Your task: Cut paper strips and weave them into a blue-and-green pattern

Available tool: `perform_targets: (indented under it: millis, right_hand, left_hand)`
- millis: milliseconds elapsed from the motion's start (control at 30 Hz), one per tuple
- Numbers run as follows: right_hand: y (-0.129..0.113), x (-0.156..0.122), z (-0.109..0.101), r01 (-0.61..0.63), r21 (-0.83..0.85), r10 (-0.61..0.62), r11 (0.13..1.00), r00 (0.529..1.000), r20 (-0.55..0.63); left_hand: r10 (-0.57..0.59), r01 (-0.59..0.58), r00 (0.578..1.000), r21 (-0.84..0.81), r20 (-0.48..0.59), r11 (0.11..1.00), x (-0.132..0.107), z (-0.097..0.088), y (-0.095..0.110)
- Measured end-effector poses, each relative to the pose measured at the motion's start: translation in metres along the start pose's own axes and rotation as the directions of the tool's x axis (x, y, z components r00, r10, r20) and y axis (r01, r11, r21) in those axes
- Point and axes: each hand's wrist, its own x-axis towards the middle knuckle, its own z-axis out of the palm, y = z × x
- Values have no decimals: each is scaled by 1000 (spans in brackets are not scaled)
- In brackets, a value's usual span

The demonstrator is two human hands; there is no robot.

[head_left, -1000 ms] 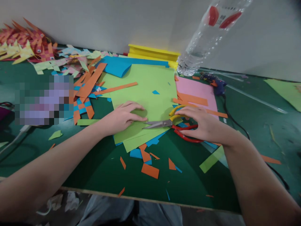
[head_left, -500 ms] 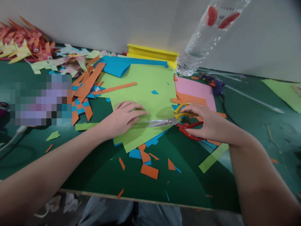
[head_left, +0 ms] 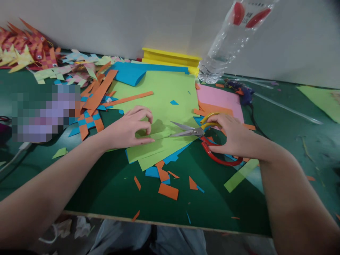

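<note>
My left hand (head_left: 129, 127) pinches the near edge of a light green paper sheet (head_left: 162, 102) on the green table, fingers curled round a raised fold. My right hand (head_left: 232, 136) grips scissors (head_left: 198, 132) with one yellow and one red handle. Their blades stand apart and point left toward the green sheet, close to my left fingers. More green and blue sheets lie stacked under the top one.
Orange and blue scraps (head_left: 168, 191) litter the table's near part. Orange strips and woven paper pieces (head_left: 90, 120) lie left, paper fish (head_left: 23, 53) far left. A clear plastic bottle (head_left: 223, 49), yellow paper (head_left: 170, 56), pink sheet (head_left: 220, 99) and blue glue gun (head_left: 244, 94) stand behind.
My right hand took up the scissors and the blades came apart. My left hand went from lying flat on the green sheet to pinching its edge up.
</note>
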Motion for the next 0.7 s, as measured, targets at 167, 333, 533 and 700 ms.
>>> perform_targets:
  millis: [167,333,533,700]
  right_hand:
    - [-4,0,1,38,19,-38,999,999,7]
    - [-8,2,2,65,21,-65,998,998,9]
    - [-7,3,3,108,16,-107,994,994,-24]
    - [-6,2,2,109,24,-108,994,994,-27]
  left_hand:
    - [3,-3,1000,-9,2,1000,4,10,3]
    - [-84,81,996,-52,-42,995,12,16,12]
    - [-116,120,988,31,-101,992,16,23,18]
    - [-87,93,993,69,-85,993,14,26,18]
